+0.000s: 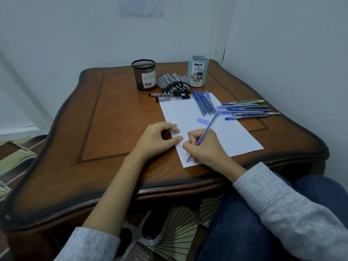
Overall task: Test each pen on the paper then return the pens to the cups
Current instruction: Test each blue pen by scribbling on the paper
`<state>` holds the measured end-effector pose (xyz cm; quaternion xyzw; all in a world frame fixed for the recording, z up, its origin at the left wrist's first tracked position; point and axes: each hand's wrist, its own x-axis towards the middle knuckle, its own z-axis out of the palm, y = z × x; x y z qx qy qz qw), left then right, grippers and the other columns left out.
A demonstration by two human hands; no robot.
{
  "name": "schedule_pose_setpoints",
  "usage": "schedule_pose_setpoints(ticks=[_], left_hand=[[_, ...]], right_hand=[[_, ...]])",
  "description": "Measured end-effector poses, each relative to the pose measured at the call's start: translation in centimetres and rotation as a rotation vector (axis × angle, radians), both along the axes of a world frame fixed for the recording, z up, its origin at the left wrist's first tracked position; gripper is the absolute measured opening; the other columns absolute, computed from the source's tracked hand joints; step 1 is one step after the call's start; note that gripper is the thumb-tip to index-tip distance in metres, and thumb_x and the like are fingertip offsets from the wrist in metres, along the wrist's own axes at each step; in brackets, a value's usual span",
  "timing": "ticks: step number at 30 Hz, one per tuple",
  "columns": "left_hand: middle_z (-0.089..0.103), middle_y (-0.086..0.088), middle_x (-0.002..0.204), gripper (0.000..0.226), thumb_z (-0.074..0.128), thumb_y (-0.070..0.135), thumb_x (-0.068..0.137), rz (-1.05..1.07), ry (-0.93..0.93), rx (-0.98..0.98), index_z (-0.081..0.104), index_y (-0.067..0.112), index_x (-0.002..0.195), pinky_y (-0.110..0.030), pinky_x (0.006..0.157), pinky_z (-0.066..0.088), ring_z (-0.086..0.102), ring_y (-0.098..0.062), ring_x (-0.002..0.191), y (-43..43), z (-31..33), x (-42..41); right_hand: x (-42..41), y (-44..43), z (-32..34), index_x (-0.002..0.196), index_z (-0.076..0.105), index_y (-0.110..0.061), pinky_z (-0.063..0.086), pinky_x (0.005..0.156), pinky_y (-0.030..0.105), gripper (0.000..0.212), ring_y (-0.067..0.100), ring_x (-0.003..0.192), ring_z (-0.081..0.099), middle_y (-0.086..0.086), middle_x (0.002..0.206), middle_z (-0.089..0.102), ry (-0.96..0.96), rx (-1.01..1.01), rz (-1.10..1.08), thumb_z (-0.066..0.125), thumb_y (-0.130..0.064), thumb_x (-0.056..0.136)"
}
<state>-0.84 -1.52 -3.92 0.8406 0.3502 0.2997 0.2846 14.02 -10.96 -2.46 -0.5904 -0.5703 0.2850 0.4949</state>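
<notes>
A white sheet of paper (224, 129) lies on the wooden table, with a column of small pen marks down its left edge. My right hand (204, 147) grips a blue pen (206, 130), its tip touching the paper near the lower left corner. The pen's blue cap (203, 120) lies loose on the sheet. My left hand (159, 139) rests on the paper's left edge, fingertips pressing it down. At the back stand a black mesh cup (144, 74) and a light blue organizer cup (197, 71).
A heap of black pens (173, 82) lies between the cups, with two more black pens (169, 97) in front. Blue pens (204, 103) lie on the paper's top; several others (248, 110) lie to its right. Walls close off the back and right.
</notes>
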Motion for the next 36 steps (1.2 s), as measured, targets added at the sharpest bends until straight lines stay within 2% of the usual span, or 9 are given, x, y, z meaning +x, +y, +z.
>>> schedule_pose_setpoints(ticks=[12,17,20,22,25,27,31,33,36], left_hand=[[0.066,0.006,0.116,0.025,0.075,0.028,0.079,0.004,0.0,0.011,0.07,0.018,0.102,0.002,0.086,0.034,0.051,0.011,0.108,-0.1,0.0,0.0],[0.066,0.006,0.115,0.025,0.075,0.027,0.079,0.0,-0.001,0.013,0.07,0.018,0.101,-0.001,0.087,0.035,0.051,0.011,0.107,0.0,0.0,0.0],[0.066,0.007,0.116,0.025,0.075,0.029,0.079,0.0,0.002,0.009,0.07,0.019,0.102,-0.001,0.087,0.035,0.051,0.012,0.107,0.0,0.0,0.0],[0.065,0.008,0.117,0.025,0.075,0.029,0.079,0.004,0.004,0.002,0.07,0.019,0.101,-0.004,0.089,0.036,0.052,0.01,0.109,0.0,0.0,0.0],[0.065,0.008,0.116,0.025,0.075,0.03,0.078,0.002,0.001,-0.003,0.07,0.021,0.1,-0.011,0.093,0.04,0.054,0.006,0.111,0.0,0.0,0.0],[0.066,0.008,0.116,0.024,0.075,0.029,0.079,-0.007,-0.01,-0.014,0.07,0.021,0.1,-0.014,0.095,0.041,0.055,0.005,0.112,-0.1,0.1,0.0],[0.067,0.009,0.113,0.02,0.073,0.026,0.081,-0.017,-0.022,0.003,0.069,0.02,0.1,-0.018,0.095,0.044,0.055,0.007,0.111,-0.3,0.0,0.1],[0.067,0.01,0.109,0.015,0.071,0.025,0.083,-0.011,0.003,0.049,0.068,0.02,0.097,-0.024,0.093,0.046,0.056,0.005,0.11,-0.2,0.0,0.2],[0.066,0.012,0.101,0.011,0.068,0.028,0.085,-0.013,0.103,0.086,0.065,0.019,0.091,-0.024,0.079,0.045,0.058,0.002,0.099,0.2,0.7,0.7]], right_hand=[[0.2,0.2,-0.3,0.047,0.037,-0.009,0.039,0.038,0.016,0.043,0.011,0.032,0.047,0.004,0.042,0.035,0.022,-0.001,-0.009,0.058,0.008,0.08],[0.2,0.3,-0.5,0.046,0.036,-0.013,0.038,0.038,0.015,0.046,0.008,0.032,0.045,-0.007,0.038,0.034,0.014,-0.002,-0.008,0.057,0.007,0.082],[0.1,0.2,-0.1,0.05,0.036,-0.009,0.038,0.037,0.017,0.042,0.007,0.031,0.043,0.003,0.043,0.035,0.033,-0.018,-0.03,0.057,0.006,0.084],[0.5,0.2,0.3,0.053,0.039,-0.008,0.031,0.032,0.016,0.041,0.01,0.028,0.039,0.007,0.043,0.04,0.209,-0.048,-0.067,0.06,0.001,0.086],[1.7,0.5,1.3,0.056,0.043,-0.01,0.02,0.03,0.014,0.041,0.011,0.027,0.032,0.006,0.044,0.048,0.618,-0.148,-0.098,0.061,-0.021,0.091],[2.5,0.9,1.9,0.057,0.043,-0.014,0.019,0.03,0.015,0.041,0.011,0.03,0.034,0.005,0.05,0.051,0.702,-0.21,-0.113,0.058,-0.029,0.093],[5.2,1.8,2.7,0.08,0.044,-0.015,0.025,0.031,0.015,0.026,0.006,0.031,0.034,-0.001,0.046,0.044,0.512,-0.252,-0.19,0.054,-0.031,0.097],[7.0,2.2,3.1,0.086,0.045,-0.015,0.025,0.032,0.016,0.024,0.008,0.032,0.035,0.001,0.048,0.047,0.404,-0.266,-0.222,0.048,-0.034,0.099],[9.4,2.8,3.4,0.09,0.051,-0.012,0.035,0.036,0.019,0.024,0.011,0.038,0.046,0.008,0.061,0.054,0.443,-0.251,-0.279,0.04,-0.03,0.103]])
